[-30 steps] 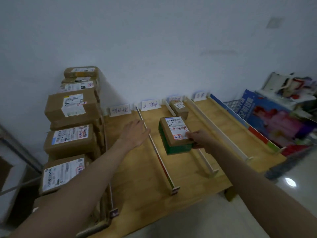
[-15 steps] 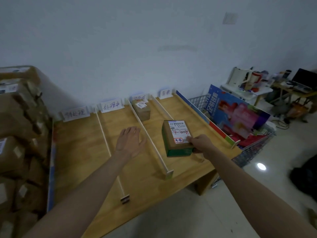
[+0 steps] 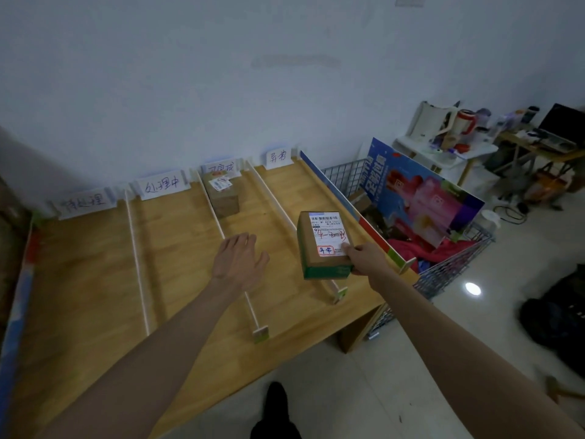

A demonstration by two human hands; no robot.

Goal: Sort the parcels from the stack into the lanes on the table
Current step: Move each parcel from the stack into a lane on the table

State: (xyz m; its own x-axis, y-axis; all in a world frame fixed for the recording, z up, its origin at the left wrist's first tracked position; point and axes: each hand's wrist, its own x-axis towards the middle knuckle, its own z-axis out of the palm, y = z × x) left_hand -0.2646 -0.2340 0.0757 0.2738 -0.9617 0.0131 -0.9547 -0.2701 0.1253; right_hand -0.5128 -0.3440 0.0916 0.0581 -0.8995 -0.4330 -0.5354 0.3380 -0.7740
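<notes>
We are holding a small brown cardboard parcel with a green side and a white label [image 3: 324, 243] in our right hand [image 3: 367, 258], over the white rail beside the far-right lane [image 3: 304, 191] of the wooden counter [image 3: 177, 248]. Our left hand [image 3: 239, 264] is hovering flat, its grip wide. Next, we think, we are lowering it into that lane.

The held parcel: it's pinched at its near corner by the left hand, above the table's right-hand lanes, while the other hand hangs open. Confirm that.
Not quite: the right hand pinches the parcel at its near corner, as the head view shows. The left hand is the open one, over the table. The rest stands.
</notes>
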